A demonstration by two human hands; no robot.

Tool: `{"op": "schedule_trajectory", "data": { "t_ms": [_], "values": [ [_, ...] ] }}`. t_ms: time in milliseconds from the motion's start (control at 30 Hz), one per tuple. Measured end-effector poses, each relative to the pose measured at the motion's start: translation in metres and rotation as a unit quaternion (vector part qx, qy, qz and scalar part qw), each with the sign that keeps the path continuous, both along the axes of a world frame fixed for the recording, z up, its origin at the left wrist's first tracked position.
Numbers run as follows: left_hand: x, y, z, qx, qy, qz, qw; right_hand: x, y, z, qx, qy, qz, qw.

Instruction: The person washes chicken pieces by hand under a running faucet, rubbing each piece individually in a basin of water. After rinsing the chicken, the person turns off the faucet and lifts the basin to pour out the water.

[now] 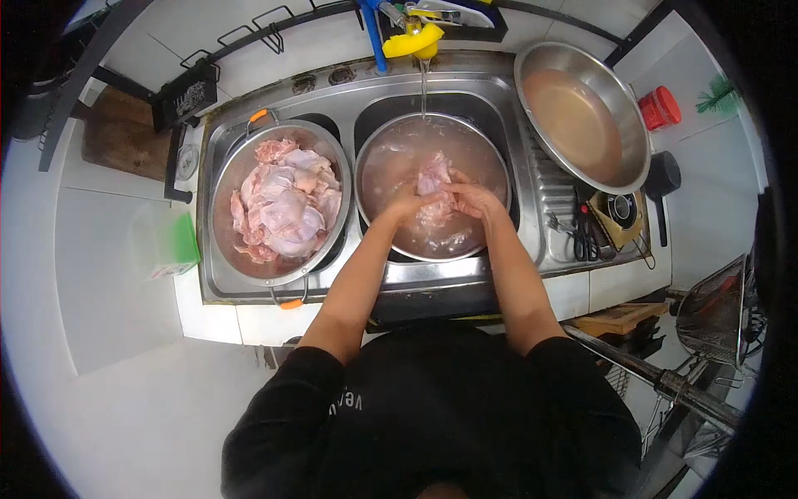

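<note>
Between my two hands is a piece of raw chicken (435, 176), held at the surface of cloudy water in a round metal basin (362, 200). My left hand (407, 202) grips its left side, fingers partly under the water. On the other side my right hand (470, 198) has its fingers curled against the meat. Water runs from the tap (424, 50) into the basin. To the left, a metal colander (224, 249) with orange-sleeved handles holds a heap of raw chicken pieces (287, 204).
A large metal bowl (582, 108) of cloudy liquid stands at the back right. Scissors (584, 233) and other utensils lie on the drainboard (557, 195). A red container (659, 108) and a black-handled pan (662, 175) are at the right wall. A green-and-clear container (179, 241) sits left.
</note>
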State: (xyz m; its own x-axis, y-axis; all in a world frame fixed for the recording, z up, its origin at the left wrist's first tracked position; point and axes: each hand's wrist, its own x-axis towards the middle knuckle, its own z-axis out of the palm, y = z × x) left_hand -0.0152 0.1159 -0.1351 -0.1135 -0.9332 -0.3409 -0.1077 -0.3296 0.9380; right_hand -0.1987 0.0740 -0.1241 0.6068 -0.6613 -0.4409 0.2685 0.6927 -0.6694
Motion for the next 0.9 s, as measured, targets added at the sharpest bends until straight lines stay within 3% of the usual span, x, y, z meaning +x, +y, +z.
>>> {"op": "schedule_trajectory", "data": {
  "t_ms": [167,233,267,300,333,467,533,567,633,767,833,900],
  "values": [
    [0.001,0.004,0.006,-0.022,-0.039,-0.070,0.997,-0.002,-0.003,-0.005,0.022,0.007,0.035,0.999],
    [-0.006,0.005,0.000,-0.065,-0.057,0.056,0.995,0.000,-0.003,0.008,-0.002,0.065,0.012,0.998],
    [-0.006,0.007,-0.003,-0.066,-0.056,0.056,0.995,0.002,-0.006,0.002,-0.003,0.065,0.013,0.998],
    [-0.010,0.014,0.024,-0.200,-0.222,0.067,0.952,0.005,-0.010,-0.009,0.009,0.078,-0.037,0.996],
    [-0.013,0.019,0.039,-0.323,-0.377,0.074,0.865,0.008,-0.011,-0.012,0.021,0.090,-0.088,0.992],
    [-0.013,0.018,0.007,-0.276,-0.318,0.049,0.906,0.020,-0.009,-0.004,0.039,0.131,-0.065,0.988],
    [-0.004,0.010,0.003,-0.092,-0.146,0.020,0.985,0.024,-0.001,-0.002,0.012,0.064,-0.073,0.995],
    [-0.004,0.010,-0.001,-0.090,-0.145,0.020,0.985,0.026,0.002,-0.001,0.014,0.065,-0.072,0.995],
    [-0.008,0.013,0.024,-0.018,0.021,0.055,0.998,0.030,0.006,0.006,-0.070,0.193,-0.038,0.978],
    [-0.005,0.007,0.009,-0.018,-0.026,0.036,0.999,0.029,0.007,-0.009,-0.137,0.155,-0.053,0.977],
    [-0.003,0.011,0.037,0.029,-0.160,-0.008,0.987,0.028,0.006,-0.013,-0.125,0.111,-0.028,0.985],
    [-0.004,0.010,0.020,-0.005,-0.142,-0.002,0.990,0.025,0.008,0.008,-0.133,0.118,0.000,0.984]
  ]
}}
